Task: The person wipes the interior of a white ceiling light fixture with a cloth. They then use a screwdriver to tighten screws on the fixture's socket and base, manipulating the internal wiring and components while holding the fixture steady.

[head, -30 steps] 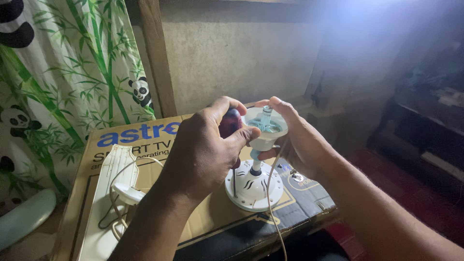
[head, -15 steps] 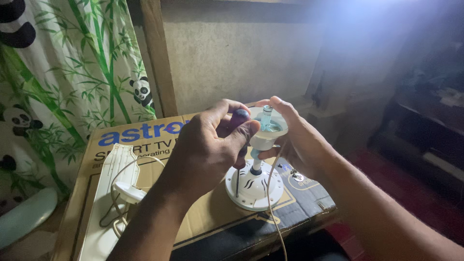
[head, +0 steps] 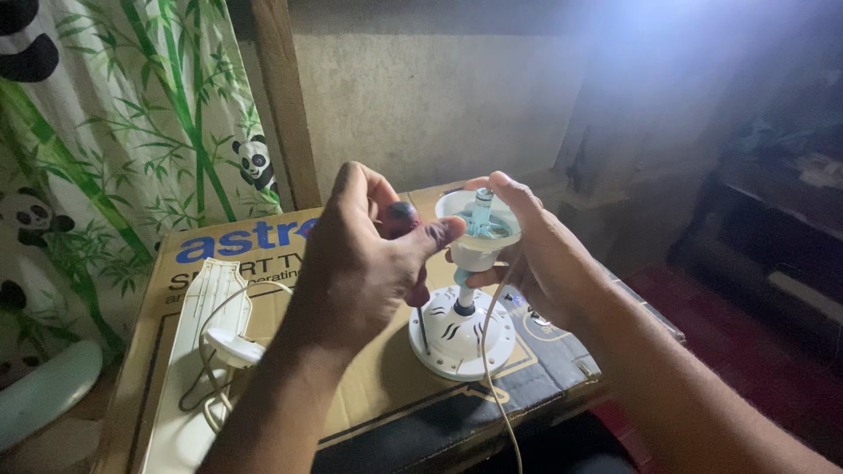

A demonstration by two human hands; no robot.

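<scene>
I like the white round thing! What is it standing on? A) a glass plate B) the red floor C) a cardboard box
C: the white round base stands on the brown cardboard box, below the white cup held by the right hand.

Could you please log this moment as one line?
left hand: grips screwdriver | right hand: holds white cup housing | round base: on cardboard box

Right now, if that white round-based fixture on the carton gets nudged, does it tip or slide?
The white fixture likely tips before it slides: a thin stem carries a wide cup high above the base. The right hand steadies the cup, so the risk is probably lower while held. It looks like light plastic; its trailing cord could tug it across the cardboard carton.
</scene>
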